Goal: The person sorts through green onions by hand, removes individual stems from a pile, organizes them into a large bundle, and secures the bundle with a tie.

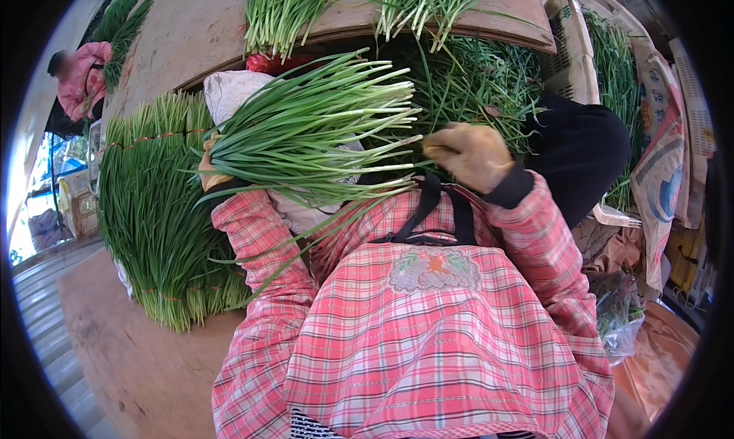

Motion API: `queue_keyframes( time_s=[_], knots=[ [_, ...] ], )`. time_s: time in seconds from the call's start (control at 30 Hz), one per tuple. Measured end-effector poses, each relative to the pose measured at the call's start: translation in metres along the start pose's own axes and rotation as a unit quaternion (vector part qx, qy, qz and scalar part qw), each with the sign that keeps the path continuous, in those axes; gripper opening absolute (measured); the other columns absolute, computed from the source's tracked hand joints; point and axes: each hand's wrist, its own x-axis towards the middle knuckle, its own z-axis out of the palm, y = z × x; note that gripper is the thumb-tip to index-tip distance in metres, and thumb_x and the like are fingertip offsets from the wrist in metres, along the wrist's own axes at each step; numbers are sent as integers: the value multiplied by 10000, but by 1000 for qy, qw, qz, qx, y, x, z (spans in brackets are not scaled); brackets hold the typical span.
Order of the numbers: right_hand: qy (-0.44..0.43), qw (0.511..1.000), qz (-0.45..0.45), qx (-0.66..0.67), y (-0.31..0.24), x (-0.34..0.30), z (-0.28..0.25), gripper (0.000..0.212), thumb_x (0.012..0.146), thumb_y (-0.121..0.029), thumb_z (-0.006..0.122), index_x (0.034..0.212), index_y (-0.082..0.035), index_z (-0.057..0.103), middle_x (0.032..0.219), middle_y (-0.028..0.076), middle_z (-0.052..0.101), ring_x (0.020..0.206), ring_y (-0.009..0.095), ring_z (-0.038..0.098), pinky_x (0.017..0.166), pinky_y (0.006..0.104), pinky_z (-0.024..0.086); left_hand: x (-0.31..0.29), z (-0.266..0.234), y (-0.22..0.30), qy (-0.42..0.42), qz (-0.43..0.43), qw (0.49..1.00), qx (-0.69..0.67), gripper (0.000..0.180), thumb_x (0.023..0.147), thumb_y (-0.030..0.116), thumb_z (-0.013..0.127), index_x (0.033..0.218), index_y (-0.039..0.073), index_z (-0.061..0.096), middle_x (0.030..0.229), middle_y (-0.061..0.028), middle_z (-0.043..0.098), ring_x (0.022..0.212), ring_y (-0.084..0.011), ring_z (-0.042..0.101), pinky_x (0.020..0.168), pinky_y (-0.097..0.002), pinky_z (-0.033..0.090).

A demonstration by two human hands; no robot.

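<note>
The left hand (212, 166) is closed around the leafy end of a loose bunch of long, slender green stalks with pale stem ends (313, 129). Its forearm, in a pink plaid sleeve, rises from the lower edge and reaches forward on the left. The bunch lies crosswise in front of the torso, partly over a white woven sack (229, 95), its pale ends fanning toward the right.

The right hand (470, 156) is beside those ends, fingers curled and pointing left, palm turned away. It is slightly blurred, and I cannot tell whether the fingers pinch a stalk. Its forearm angles inward from the right, with a dark cuff at the wrist.

Left of the bunch lie thick green bundles tied with thin red bands (157, 209). Beyond it, more cut green bunches (294, 14) rest on a brown wooden desk (187, 34). Loose dark green leaves (482, 83) are heaped behind the right hand.
</note>
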Motion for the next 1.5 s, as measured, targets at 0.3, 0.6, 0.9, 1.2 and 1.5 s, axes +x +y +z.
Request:
queue_keyframes(
  time_s=[0.3, 0.6, 0.9, 1.2, 1.5],
  knots=[
    [-239, 953, -35, 185, -2, 24, 97, 271, 771, -191, 545, 978, -29, 610, 898, 186, 621, 800, 341, 602, 727, 383, 487, 0, 1, 6, -143, -82, 983, -76, 412, 894, 226, 419, 1261, 41, 445, 1119, -168, 546, 993, -338, 532, 892, -530, 409],
    [-114, 970, 116, -179, 46, 15, 31, 182, 755, -237, 611, 687, -80, 675, 677, 105, 647, 659, 298, 630, 594, 370, 496, -15, 22, 33, -82, -96, 985, -114, 332, 833, 126, 481, 1157, 62, 513, 940, -137, 619, 857, -324, 591, 838, -536, 460],
    [-273, 893, 92, 346, -31, 18, 63, 578, 761, -296, 696, 1208, 13, 498, 984, 181, 642, 910, 258, 625, 808, 329, 477, 18, -45, 39, -77, -123, 954, -264, 313, 900, 211, 423, 1141, 30, 509, 1135, -161, 524, 1054, -293, 492, 973, -451, 359],
    [-228, 828, 182, 479, -50, 24, 47, 310, 755, -57, 695, 1049, 8, 621, 862, 49, 649, 713, 73, 564, 691, 220, 483, -30, 45, 20, -116, -151, 921, -339, 165, 890, 133, 426, 807, 98, 564, 808, -79, 591, 772, -240, 567, 802, -455, 460],
    [-37, 697, 268, 664, -35, 25, 52, 320, 758, -50, 685, 1045, 46, 581, 945, 81, 635, 821, 130, 589, 777, 248, 474, -28, 54, -13, 130, 254, 942, 178, 267, 907, 138, 384, 1008, -33, 562, 981, -141, 605, 869, -274, 582, 807, -441, 480]
  ],
)
